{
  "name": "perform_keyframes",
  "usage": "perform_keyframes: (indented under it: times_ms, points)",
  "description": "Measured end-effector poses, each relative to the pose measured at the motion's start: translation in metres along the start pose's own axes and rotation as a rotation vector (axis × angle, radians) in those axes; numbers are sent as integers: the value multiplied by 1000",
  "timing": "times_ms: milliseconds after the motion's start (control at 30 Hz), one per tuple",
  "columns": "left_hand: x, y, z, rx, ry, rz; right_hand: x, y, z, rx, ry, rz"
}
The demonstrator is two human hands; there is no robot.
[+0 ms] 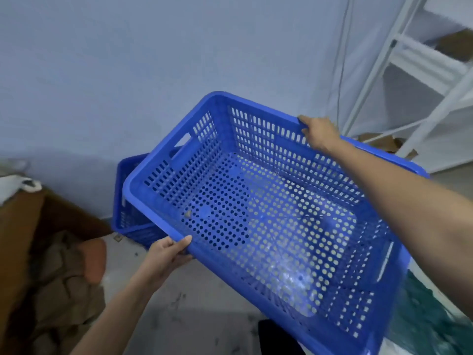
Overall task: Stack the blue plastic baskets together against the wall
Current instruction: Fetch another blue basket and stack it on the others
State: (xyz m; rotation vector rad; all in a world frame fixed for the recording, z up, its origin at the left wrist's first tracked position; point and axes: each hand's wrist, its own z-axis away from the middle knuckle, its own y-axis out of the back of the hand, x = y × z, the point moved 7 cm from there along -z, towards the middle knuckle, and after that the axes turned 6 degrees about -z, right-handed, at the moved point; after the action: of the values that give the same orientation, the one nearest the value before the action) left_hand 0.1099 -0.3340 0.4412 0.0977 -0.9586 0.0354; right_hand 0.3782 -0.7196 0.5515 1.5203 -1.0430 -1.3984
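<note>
I hold a large blue perforated plastic basket [268, 213] in the air, tilted, its open side facing me. My left hand [166, 254] grips its near rim at the lower left. My right hand [318, 133] grips the far rim at the top. Behind and below it, a second blue basket [130, 216] stands on the floor against the pale wall [128, 73], mostly hidden by the held one.
An open brown cardboard box [46, 265] with crumpled brown paper sits at the left. White metal shelving [422, 85] stands at the right with cardboard pieces at its foot. A dark green sheet [430, 316] lies at the lower right. The grey floor [184, 303] is dusty.
</note>
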Motion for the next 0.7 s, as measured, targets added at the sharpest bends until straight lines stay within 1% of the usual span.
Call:
perform_keyframes:
  times_ms: [167,400,500,600,700]
  points:
    - [35,32,-15,118,14,102,-72,-7,-83,-30,164,-99]
    - [54,72,-33,237,-7,218,-178,-39,-169,-100,367,-154]
    - [51,96,-47,303,51,276,-225,-64,-199,-129,437,-135]
    - [44,112,-62,322,116,355,-263,-91,-225,-171,478,-120]
    - [45,133,-85,328,159,377,-303,-121,-253,-212,506,-110]
